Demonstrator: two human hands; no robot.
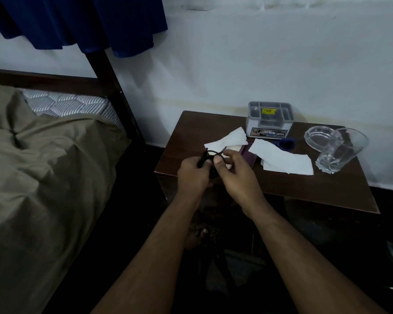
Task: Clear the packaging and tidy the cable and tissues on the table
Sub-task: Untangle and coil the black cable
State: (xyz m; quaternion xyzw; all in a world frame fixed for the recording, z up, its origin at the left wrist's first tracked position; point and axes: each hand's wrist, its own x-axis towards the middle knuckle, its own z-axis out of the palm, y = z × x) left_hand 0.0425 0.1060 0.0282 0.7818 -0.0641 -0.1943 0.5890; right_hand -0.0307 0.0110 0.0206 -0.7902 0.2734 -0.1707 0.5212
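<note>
Black cable (210, 155) held up over the near-left corner of the surface (304, 189), looped between both hands. Left hand (192, 174) has its fingers curled round the bundled part of the cable; a short black end sticks up out of the fist. Right hand (234, 171) just beside it, thumb and forefinger pinching the thin loop, other fingers loosely bent. The two hands nearly touch. Cable is off the surface, above its front-left edge.

Just behind the hands: one white tissue (227, 139) lying crumpled, partly over a dark purple flat item (250, 155), can't tell what that is. Second tissue (286, 159), folded, lies flat right of the hands, mid-surface. Small blue object (286, 143) behind it, partly hidden.

Grey packaging box (270, 120) with a yellow sticker stands at the back edge against the wall (259, 64). Clear glass tumbler (340, 150) near the right edge, touching or overlapping a glass ashtray (318, 137) behind it.

Bare brown strip runs along the surface's front edge and near-right corner. Left edge drops into a dark gap, bed (43, 166) with an olive sheet beyond it; dark bedpost (114, 87) rises at the bed's corner, blue cloth (77, 21) hanging above. Floor below is dark; a bare foot (195, 236) shows dimly.
</note>
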